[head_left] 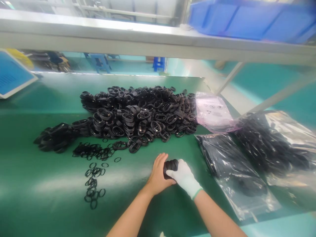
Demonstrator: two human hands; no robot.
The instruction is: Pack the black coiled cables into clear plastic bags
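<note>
Between my two hands is a coiled black cable bundle (171, 166), held just above or on the green table; which of the two I cannot tell. My bare left hand (158, 174) is closed round its left side, thumb below and fingers behind. My right hand (185, 177), in a white glove with a green cuff, grips it from the right with the thumb across the front. The hands hide part of the bundle. Beyond them lies a big heap of coiled black cables (138, 115). Small black rings (92, 172) are scattered to the left, with a denser pile of rings (91, 150) behind.
At the right lie a clear bag of black items (234, 171), a larger filled plastic bag (276, 144) and a pinkish printed bag (213, 112). A metal shelf (123, 36) crosses above, carrying a blue bin (254, 21). A blue panel (14, 74) stands far left.
</note>
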